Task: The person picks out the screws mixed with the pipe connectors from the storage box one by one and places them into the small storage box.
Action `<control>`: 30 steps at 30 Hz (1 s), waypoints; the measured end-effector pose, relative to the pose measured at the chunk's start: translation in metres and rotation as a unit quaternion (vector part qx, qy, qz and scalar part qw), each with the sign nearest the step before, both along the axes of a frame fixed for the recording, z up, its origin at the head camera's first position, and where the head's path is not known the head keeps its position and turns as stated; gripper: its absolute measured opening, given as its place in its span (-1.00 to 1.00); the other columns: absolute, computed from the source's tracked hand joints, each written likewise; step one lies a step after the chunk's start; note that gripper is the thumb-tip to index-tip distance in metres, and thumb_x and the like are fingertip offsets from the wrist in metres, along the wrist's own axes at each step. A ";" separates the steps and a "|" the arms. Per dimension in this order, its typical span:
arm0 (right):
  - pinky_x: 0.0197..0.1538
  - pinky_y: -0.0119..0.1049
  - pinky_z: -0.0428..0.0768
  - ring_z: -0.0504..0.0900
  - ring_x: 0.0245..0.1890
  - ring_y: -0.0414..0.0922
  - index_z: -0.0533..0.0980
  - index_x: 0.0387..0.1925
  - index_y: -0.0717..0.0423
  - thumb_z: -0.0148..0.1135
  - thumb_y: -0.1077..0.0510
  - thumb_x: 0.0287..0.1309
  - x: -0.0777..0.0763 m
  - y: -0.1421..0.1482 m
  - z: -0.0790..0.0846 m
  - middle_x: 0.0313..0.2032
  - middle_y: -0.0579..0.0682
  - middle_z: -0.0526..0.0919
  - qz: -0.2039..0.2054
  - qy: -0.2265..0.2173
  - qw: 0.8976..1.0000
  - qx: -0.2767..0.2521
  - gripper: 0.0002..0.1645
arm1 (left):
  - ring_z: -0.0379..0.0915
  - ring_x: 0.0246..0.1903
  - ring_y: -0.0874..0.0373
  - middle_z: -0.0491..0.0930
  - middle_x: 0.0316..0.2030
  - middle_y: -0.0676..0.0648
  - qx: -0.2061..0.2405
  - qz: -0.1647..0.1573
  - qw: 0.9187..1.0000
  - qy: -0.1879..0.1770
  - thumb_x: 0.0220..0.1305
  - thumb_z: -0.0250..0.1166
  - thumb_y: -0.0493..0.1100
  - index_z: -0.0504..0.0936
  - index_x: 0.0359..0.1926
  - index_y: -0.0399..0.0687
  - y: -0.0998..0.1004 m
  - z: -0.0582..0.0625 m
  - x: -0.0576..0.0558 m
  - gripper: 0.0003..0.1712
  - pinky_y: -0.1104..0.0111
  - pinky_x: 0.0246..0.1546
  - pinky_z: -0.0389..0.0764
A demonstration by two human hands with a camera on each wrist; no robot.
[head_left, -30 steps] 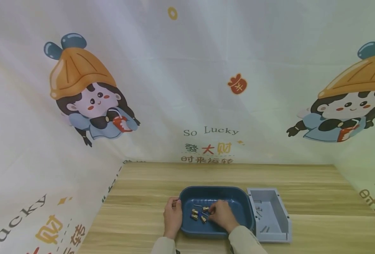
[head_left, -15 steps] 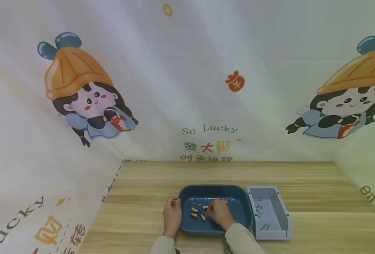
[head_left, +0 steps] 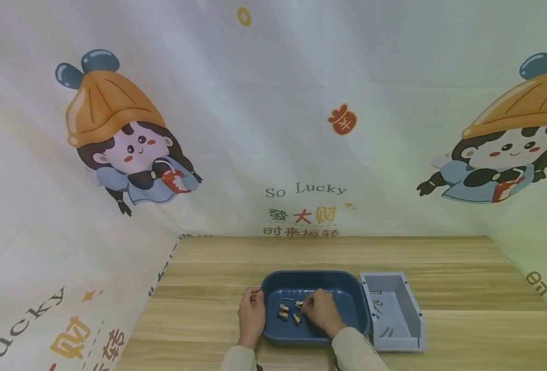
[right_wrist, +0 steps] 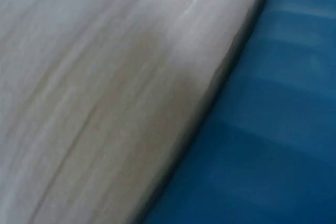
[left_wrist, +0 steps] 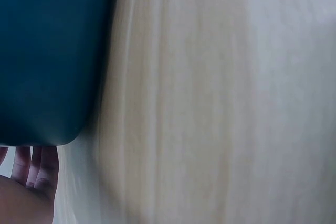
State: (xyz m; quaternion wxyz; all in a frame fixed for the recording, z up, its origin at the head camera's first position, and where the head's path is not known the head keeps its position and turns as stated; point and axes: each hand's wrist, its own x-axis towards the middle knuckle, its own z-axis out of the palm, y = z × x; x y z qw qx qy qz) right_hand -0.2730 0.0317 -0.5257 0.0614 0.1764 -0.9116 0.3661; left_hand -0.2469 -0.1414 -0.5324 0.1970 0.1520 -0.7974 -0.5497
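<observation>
A dark blue rectangular basin [head_left: 273,337] stands on the wooden table, holding several short brass fittings [head_left: 283,307] with bits of blue among them. A thin metal screw [head_left: 288,299] lies behind them. My left hand [head_left: 252,317] grips the basin's left rim from outside; the left wrist view shows its fingers [left_wrist: 48,169] meeting the basin edge. My right hand [head_left: 321,312] reaches into the basin, thumb and finger pinched beside the rear brass fitting. A small screw appears pinched there, mostly covered by the fingertips. The right wrist view shows only table and blue basin wall.
Against the basin's right side stands a grey open-fronted bin [head_left: 412,304], with several metal screws [head_left: 377,301] lying along its left part. A white printed curtain [head_left: 385,170] encloses the table at the back and both sides.
The right fingertips have shifted slightly back toward the rear brass fitting, and the screw that lay at them no longer shows on the basin floor. The left hand stays at the rim.
</observation>
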 end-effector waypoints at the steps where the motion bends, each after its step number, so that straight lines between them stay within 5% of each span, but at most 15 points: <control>1: -0.54 -0.43 0.44 0.44 -0.62 -0.31 0.61 -0.66 0.16 0.32 0.37 -0.11 0.000 0.001 0.001 -0.63 -0.06 0.63 0.000 -0.001 1.000 -0.003 -0.86 | 0.55 -0.34 0.04 0.63 -0.32 -0.20 -0.001 -0.001 1.000 0.001 0.30 0.12 -0.32 0.57 -0.17 -0.24 0.000 0.000 0.000 -0.86 0.19 -0.28 0.54; 30: -0.47 -0.41 0.40 0.41 -0.60 -0.28 0.53 -0.58 0.09 0.33 0.37 -0.04 -0.004 0.056 0.039 -0.63 -0.12 0.52 -0.055 0.025 0.998 -0.030 -0.82 | 0.56 -0.29 -0.01 0.63 -0.28 -0.23 0.004 -0.001 1.000 -0.010 0.31 0.12 -0.31 0.57 -0.14 -0.24 0.002 0.001 -0.001 -0.84 0.15 -0.25 0.55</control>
